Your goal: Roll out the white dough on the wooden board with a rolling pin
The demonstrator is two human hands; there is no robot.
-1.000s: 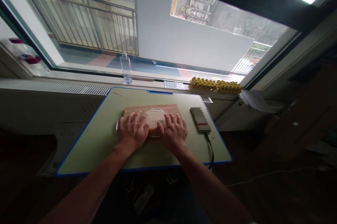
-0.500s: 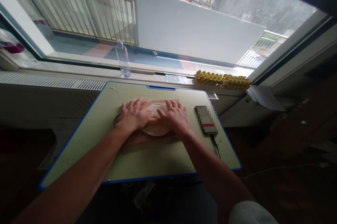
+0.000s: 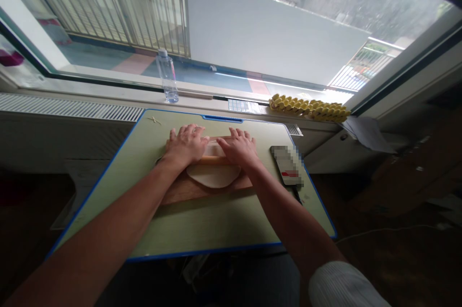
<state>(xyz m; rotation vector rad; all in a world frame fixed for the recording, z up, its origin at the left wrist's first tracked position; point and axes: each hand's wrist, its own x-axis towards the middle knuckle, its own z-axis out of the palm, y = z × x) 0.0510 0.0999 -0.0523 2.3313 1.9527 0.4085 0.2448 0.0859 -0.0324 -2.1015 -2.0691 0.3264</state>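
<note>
A flattened round of dough lies on a reddish-brown wooden board. Across the dough rests a light wooden rolling pin; its ends are hidden beneath my hands. My left hand lies flat over the pin's left part, fingers stretched out and spread. Over the right part lies my right hand, palm down, its fingers also extended. Both thumbs point inward, with part of the dough showing between them.
The board sits on a green, blue-edged folding table. A phone with a cable lies at the right. On the windowsill behind are a clear plastic bottle and yellow egg trays. Dough scraps lie at the far left corner.
Both hands have moved forward, away from me, and the rolling pin has rolled with them. More of the dough's near half now shows. The view has shifted slightly.
</note>
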